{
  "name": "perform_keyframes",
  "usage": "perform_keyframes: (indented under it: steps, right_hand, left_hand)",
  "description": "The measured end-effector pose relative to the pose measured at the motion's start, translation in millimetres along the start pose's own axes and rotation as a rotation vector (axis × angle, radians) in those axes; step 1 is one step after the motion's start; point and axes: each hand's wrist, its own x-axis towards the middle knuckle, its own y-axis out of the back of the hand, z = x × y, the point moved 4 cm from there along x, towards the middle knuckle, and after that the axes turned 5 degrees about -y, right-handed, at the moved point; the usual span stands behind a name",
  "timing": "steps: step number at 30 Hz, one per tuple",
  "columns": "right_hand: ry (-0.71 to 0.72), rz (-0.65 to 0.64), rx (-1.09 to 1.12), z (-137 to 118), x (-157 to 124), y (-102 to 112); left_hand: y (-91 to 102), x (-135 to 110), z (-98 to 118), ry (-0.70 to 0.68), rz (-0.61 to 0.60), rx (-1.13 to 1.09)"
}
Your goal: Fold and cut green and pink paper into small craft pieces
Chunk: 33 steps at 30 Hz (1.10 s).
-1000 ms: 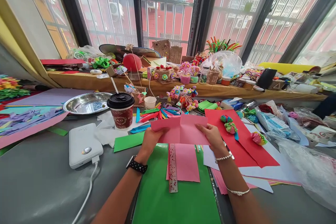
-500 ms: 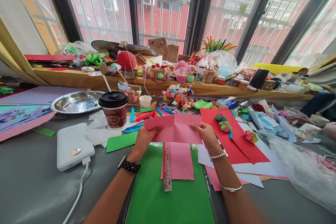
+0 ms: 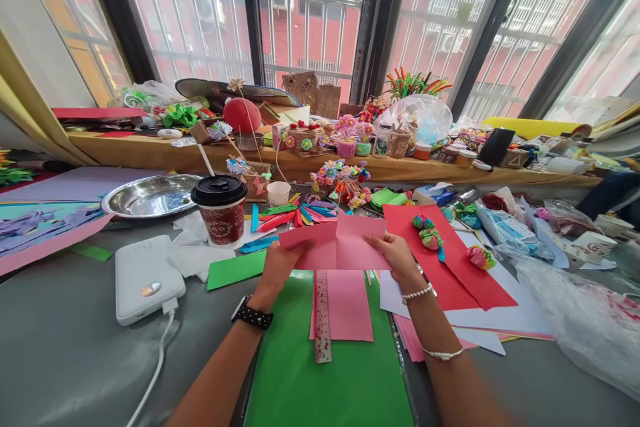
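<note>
A sheet of pink paper (image 3: 320,248) with a crease down its middle is held up between both hands. My left hand (image 3: 281,272) pinches its left end, and my right hand (image 3: 396,255) grips the right end with the thumb on top. Beneath it, a second pink paper (image 3: 353,310) lies flat on a green sheet (image 3: 330,393). A clear ruler with a red pattern (image 3: 323,320) rests lengthwise over that lower paper's left side.
On the left are a white power bank (image 3: 150,280) with a cable, a lidded coffee cup (image 3: 220,213) and a metal plate (image 3: 150,197). Red paper (image 3: 450,273) bearing paper balls lies right, near a plastic bag (image 3: 575,320). Craft items crowd the sill (image 3: 200,160).
The view has shifted slightly, so everything sits a little further right. Both hands still hold the creased pink paper, its two halves bent a little more at the fold.
</note>
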Motion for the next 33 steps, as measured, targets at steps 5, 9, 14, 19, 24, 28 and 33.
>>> perform_keyframes:
  steps: [5, 9, 14, 19, 24, 28, 33]
  right_hand:
    - [0.038, -0.113, 0.028, -0.8, -1.9, -3.9]
    - [0.041, -0.113, 0.03, -1.2, -3.0, -1.7]
    - [0.01, -0.066, 0.04, -0.1, -0.5, -0.2]
    - [-0.021, -0.061, 0.056, 1.6, 1.7, -0.5]
    - [0.002, -0.137, 0.048, 0.4, 0.1, -1.9]
    - [0.018, -0.124, 0.017, 0.5, 0.9, -0.3]
    - [-0.024, -0.103, 0.031, 1.5, 0.6, -0.1]
  left_hand:
    - [3.2, 0.2, 1.2, 0.04, 0.015, 0.019]
    - [2.0, -0.4, 2.2, 0.02, 0.011, -0.015]
    - [0.1, -2.3, 1.7, -0.008, 0.044, 0.002]
    - [0.8, -1.5, -0.3, -0.009, 0.045, 0.031]
    - [4.0, 1.2, -3.2, 0.014, 0.061, 0.049]
    - [4.5, 0.9, -1.8, -0.007, 0.067, 0.026]
    - [2.0, -2.6, 5.3, -0.041, 0.065, 0.011]
